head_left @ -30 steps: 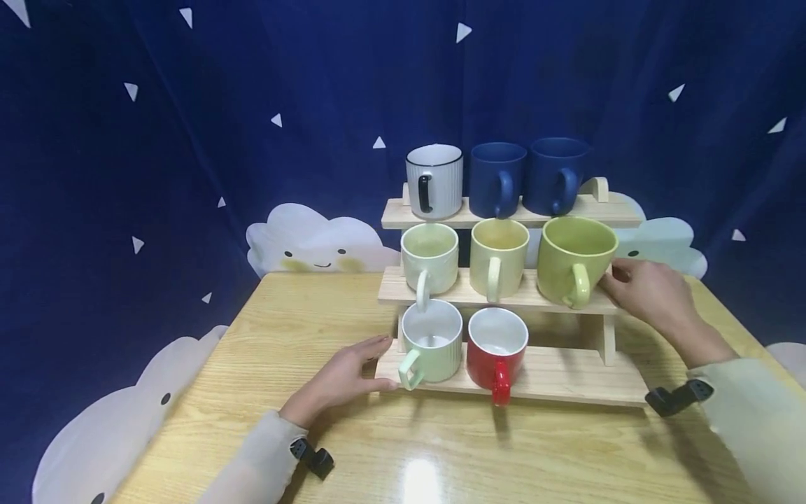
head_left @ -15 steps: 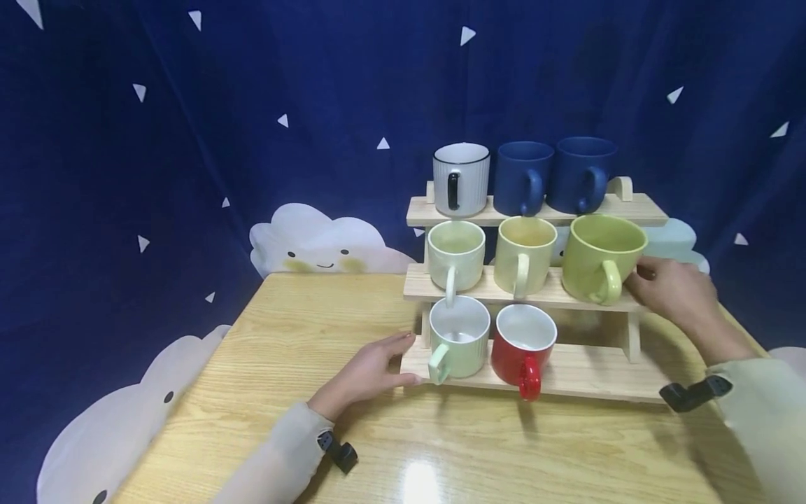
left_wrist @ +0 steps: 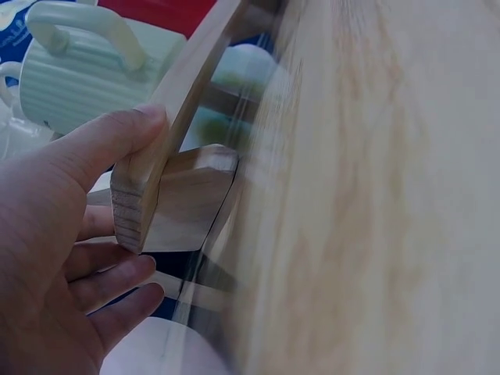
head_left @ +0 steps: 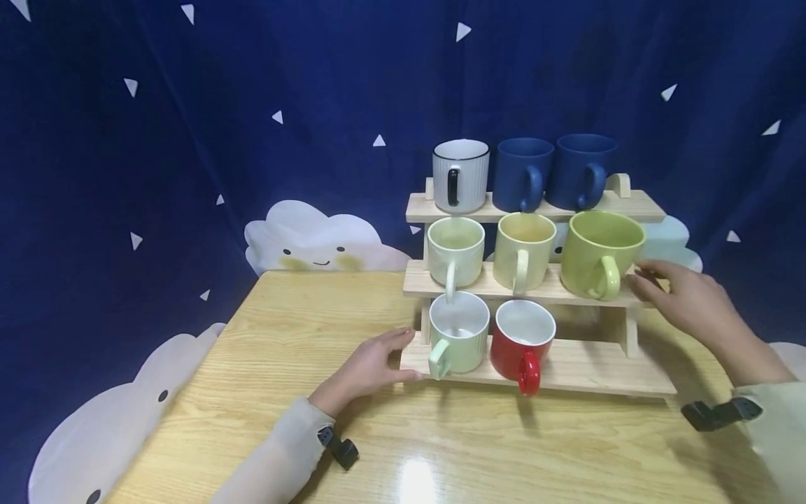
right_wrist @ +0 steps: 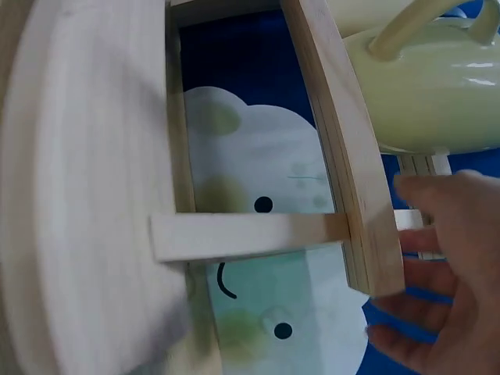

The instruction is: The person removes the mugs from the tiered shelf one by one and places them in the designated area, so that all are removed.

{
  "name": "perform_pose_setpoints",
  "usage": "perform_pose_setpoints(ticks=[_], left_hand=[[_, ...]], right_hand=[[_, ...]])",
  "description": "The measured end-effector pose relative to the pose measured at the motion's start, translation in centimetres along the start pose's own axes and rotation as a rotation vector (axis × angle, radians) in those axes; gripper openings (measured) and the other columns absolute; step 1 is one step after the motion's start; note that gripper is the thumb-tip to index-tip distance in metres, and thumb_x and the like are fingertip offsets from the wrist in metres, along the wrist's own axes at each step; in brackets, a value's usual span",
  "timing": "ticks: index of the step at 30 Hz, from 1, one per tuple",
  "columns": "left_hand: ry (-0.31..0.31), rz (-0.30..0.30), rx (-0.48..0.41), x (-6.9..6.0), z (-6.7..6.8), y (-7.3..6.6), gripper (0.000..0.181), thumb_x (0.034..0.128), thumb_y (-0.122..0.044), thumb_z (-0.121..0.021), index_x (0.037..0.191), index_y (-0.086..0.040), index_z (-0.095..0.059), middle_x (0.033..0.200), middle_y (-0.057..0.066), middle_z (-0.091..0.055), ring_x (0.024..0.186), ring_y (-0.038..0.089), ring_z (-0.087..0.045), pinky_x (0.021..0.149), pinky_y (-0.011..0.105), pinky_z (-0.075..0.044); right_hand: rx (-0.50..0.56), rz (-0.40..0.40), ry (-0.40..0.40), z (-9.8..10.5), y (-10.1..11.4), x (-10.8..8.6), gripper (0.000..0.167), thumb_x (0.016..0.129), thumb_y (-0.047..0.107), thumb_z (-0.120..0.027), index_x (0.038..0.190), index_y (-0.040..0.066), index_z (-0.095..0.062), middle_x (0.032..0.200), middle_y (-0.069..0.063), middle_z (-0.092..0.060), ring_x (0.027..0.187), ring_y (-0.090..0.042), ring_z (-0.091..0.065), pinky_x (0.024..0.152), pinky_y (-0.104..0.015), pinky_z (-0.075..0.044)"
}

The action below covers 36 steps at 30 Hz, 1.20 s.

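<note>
A three-tier wooden display rack (head_left: 604,367) stands on the table, bearing several mugs. My left hand (head_left: 374,364) holds the left end of its lowest board, thumb on the board (left_wrist: 168,117) and fingers around the end. At the right end of the middle board (right_wrist: 344,133), my right hand (head_left: 689,297) has its fingers loosely spread, close by the green mug (head_left: 601,245); contact with the board is unclear. Left of that mug sit a yellow mug (head_left: 524,255) and a pale green mug (head_left: 456,252). The bottom board carries a mint mug (head_left: 462,353) and a red mug (head_left: 519,353).
On the top board are a white mug with a black rim (head_left: 461,178) and two blue mugs, one in the middle (head_left: 521,175) and one at right (head_left: 581,171). A dark blue curtain (head_left: 340,70) with cloud figures hangs behind the wooden table (head_left: 302,308).
The rack with its mugs shifted right along with both hands, then stopped. Since half a second ago my right hand has drawn back slightly rightward; my left hand stays at its end.
</note>
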<state>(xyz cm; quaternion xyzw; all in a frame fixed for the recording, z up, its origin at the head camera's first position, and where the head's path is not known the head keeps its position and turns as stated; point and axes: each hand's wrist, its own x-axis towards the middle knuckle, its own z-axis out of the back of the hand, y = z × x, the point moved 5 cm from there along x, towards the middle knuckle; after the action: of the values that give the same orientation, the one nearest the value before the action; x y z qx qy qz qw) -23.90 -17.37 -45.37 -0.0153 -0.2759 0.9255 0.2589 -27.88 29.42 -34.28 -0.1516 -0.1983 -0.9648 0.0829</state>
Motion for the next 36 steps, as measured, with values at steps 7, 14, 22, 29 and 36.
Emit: perform_pose_setpoints(ticks=[7,14,22,29,36], left_hand=[[-0.012,-0.004,0.003,0.0,0.0,0.0,0.087,0.0794,-0.061,-0.071,0.145,-0.009,-0.046,0.151,0.011,-0.041,0.138,0.03,-0.037,0.112,0.046,-0.03],[0.005,-0.004,0.011,0.1,-0.1,-0.3,0.088,0.08,-0.062,-0.07,0.146,-0.009,-0.045,0.151,0.012,-0.04,0.138,0.03,-0.037,0.112,0.045,-0.031],[0.013,-0.003,0.016,0.0,0.1,-0.2,0.088,0.0805,-0.063,-0.069,0.146,-0.009,-0.045,0.151,0.013,-0.04,0.138,0.029,-0.038,0.112,0.044,-0.032],[0.029,-0.005,0.029,0.1,0.3,0.1,0.09,0.0806,-0.064,-0.068,0.147,-0.009,-0.043,0.152,0.012,-0.039,0.138,0.027,-0.037,0.113,0.043,-0.03],[0.08,-0.049,0.021,0.2,1.0,0.2,0.086,0.0825,-0.061,-0.067,0.146,-0.008,-0.044,0.149,0.013,-0.043,0.138,0.028,-0.037,0.114,0.043,-0.028]], right_hand=[[-0.038,0.056,-0.065,0.5,0.3,-2.4,0.051,0.098,0.039,-0.059,0.13,-0.001,-0.055,0.127,-0.033,-0.053,0.108,-0.056,-0.048,0.082,-0.069,-0.036],[-0.012,0.144,-0.219,0.9,0.1,-5.9,0.048,0.092,0.027,-0.07,0.13,0.003,-0.057,0.128,-0.028,-0.055,0.111,-0.052,-0.048,0.086,-0.067,-0.035],[0.006,0.318,-0.294,0.2,0.0,-8.5,0.048,0.076,0.018,-0.083,0.119,0.007,-0.067,0.111,-0.018,-0.066,0.112,0.001,-0.048,0.094,-0.015,-0.034],[0.021,0.275,-0.117,-2.6,-0.9,-9.6,0.052,0.076,0.025,-0.084,0.124,0.016,-0.066,0.119,-0.014,-0.065,0.119,0.017,-0.031,0.103,-0.006,-0.016],[0.023,0.269,-0.046,-4.1,-1.9,-10.8,0.054,0.078,0.028,-0.083,0.128,0.021,-0.063,0.123,-0.015,-0.062,0.123,0.015,-0.027,0.114,-0.028,-0.023]])
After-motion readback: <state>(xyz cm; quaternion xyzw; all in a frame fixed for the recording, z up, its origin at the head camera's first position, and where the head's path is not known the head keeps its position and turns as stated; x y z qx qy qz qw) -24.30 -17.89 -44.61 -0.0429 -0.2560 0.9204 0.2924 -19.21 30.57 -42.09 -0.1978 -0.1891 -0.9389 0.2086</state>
